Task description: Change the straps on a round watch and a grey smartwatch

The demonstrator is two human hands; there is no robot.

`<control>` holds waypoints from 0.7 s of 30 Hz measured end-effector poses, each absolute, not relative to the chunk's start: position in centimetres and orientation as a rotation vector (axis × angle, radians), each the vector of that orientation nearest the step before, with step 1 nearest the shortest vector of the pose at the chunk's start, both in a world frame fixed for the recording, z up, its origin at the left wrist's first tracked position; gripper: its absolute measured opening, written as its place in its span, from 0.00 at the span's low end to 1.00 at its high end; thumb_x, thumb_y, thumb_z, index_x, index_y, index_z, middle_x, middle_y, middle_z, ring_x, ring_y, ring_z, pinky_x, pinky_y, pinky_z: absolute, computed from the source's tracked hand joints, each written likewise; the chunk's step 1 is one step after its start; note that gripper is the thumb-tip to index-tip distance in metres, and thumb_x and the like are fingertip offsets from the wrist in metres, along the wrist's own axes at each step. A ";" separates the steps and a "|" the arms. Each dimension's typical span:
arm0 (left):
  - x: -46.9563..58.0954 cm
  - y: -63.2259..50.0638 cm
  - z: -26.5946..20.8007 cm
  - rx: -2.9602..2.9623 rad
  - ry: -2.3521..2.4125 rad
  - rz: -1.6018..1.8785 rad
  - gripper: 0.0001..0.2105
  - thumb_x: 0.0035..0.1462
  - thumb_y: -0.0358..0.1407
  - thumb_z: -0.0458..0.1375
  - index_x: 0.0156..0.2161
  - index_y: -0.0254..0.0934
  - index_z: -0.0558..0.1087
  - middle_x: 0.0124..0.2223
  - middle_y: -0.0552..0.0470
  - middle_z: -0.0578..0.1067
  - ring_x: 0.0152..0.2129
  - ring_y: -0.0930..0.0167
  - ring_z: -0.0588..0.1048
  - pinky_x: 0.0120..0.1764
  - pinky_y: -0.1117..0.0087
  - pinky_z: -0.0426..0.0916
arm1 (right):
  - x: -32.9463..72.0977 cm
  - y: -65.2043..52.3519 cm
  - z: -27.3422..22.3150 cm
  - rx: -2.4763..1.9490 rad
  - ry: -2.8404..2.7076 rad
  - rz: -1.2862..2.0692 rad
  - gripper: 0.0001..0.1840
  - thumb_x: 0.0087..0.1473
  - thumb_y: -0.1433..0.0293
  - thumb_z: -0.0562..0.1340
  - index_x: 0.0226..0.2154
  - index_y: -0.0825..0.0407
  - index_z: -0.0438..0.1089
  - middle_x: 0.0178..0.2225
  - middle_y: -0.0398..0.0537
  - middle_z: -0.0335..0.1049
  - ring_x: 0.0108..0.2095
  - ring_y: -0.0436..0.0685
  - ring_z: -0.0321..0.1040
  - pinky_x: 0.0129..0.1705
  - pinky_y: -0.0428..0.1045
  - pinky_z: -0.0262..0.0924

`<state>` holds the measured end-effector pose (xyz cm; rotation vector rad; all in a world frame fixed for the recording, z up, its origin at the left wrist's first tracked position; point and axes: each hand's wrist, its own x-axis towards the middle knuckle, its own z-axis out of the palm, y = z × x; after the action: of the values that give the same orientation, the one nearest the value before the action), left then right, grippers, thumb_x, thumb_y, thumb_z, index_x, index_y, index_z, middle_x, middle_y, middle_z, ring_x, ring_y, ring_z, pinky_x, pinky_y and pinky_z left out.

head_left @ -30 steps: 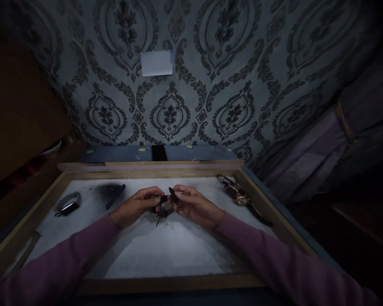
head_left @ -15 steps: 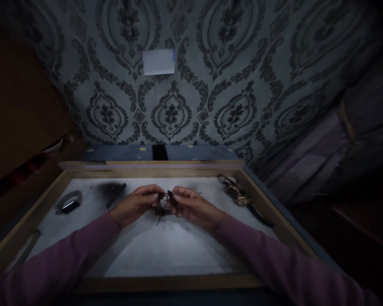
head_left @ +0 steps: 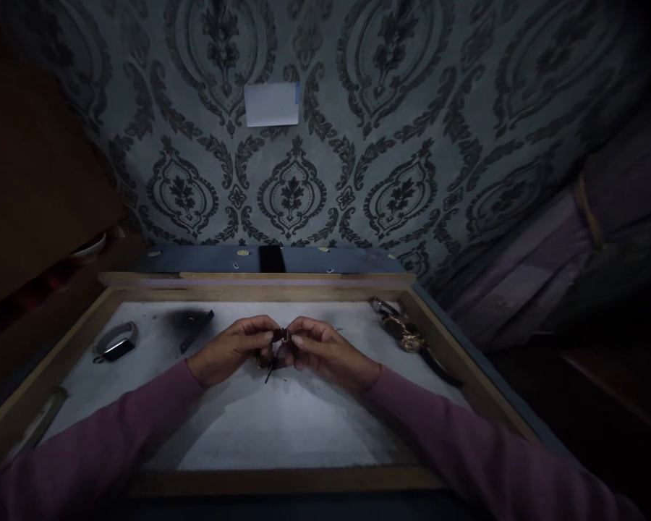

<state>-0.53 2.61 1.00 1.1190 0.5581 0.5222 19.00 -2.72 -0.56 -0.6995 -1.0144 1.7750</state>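
while the left hand (head_left: 232,352) and the right hand (head_left: 328,354) meet near the centre of the frame, a small dark piece (head_left: 283,336) with a metallic-looking glint lies between their fingertips, raised over the pale floor of a shallow wooden tray (head_left: 287,480). each grip is narrow, thumb against forefinger, both closed on that piece; its exact shape is too dim and too covered to tell. just beneath the left fingers shows a rounded, gold-toned object (head_left: 265,358), whether joined to the piece or apart cannot be told, and beside it a thin dark rod (head_left: 270,373) slants downward. a smartwatch (head_left: 118,344) rests at the left of the tray, and a group of watches (head_left: 411,342) lies along its right side. the step in hand is judged to be close, two-handed fitting or parting of the piece; the next move appears to call for slight, level fingertip pressure, with both wrists steady and the work held low over the tray, since a tiny part could easily slip in such dim light.
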 end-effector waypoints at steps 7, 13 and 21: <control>-0.5 2.7 0.2 1.207 0.564 0.487 0.15 0.51 0.45 0.65 0.33 0.34 0.70 0.22 0.56 0.67 0.19 0.76 0.63 0.26 0.73 0.56 | 19.0 -2.7 -0.5 -0.727 -1.143 1.653 0.19 0.51 0.62 0.69 0.43 0.52 0.67 0.29 0.43 0.73 0.29 0.51 0.73 0.30 0.45 0.65; -0.3 2.4 0.2 1.304 0.593 0.495 0.16 0.51 0.46 0.65 0.32 0.35 0.68 0.22 0.56 0.69 0.18 0.77 0.62 0.24 0.75 0.53 | 18.8 -2.8 -0.9 -0.718 -1.188 1.661 0.16 0.52 0.62 0.68 0.40 0.53 0.70 0.30 0.44 0.72 0.31 0.52 0.73 0.32 0.47 0.66; -0.2 2.2 -0.1 1.346 0.603 0.538 0.16 0.52 0.45 0.64 0.31 0.36 0.66 0.21 0.57 0.69 0.17 0.78 0.62 0.22 0.76 0.52 | 18.1 -3.3 -0.5 -0.925 -1.356 1.428 0.12 0.51 0.65 0.69 0.37 0.51 0.69 0.31 0.43 0.70 0.29 0.52 0.71 0.27 0.46 0.64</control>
<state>-0.17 2.21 -0.09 1.3455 0.6033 0.5385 18.09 -3.29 -0.52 -0.9253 -1.3565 1.4279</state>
